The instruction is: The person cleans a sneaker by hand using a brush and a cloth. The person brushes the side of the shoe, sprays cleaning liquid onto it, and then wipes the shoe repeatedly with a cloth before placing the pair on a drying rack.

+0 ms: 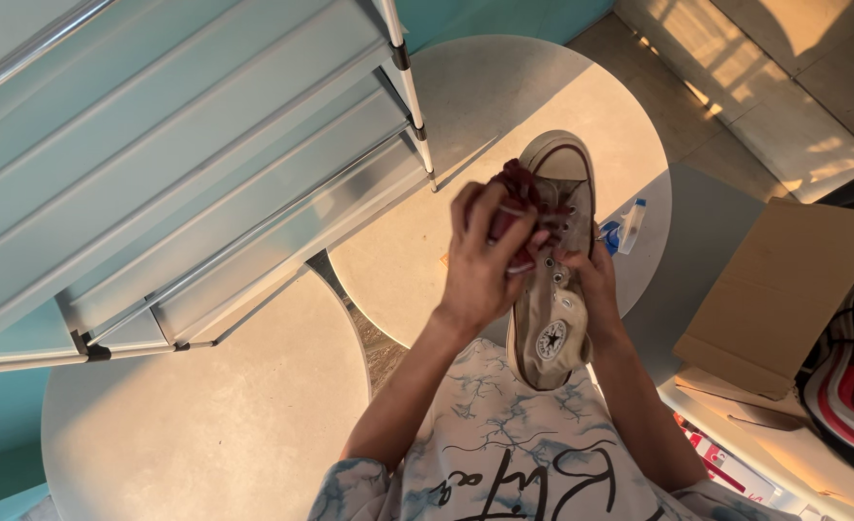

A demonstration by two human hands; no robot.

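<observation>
**Worn canvas shoe held in both hands above round table**

The person's left hand (480, 256) is closed around a dark red bunched cloth (516, 207), pressed against the lace area of a worn grey-white high-top canvas shoe (552, 280). The right hand (591, 285) grips the shoe's side from beneath, fingers wrapped on it. The shoe sits toe-away, held over a pale round tabletop (504, 106). A small blue-and-white bottle (630, 224) lies just beside the shoe. A brown cardboard box (784, 280) stands to the right.

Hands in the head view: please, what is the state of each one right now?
Left hand: closed, gripping the dark red lace over the shoe.
Right hand: closed around the beige high-top shoe, holding it from the side.
</observation>
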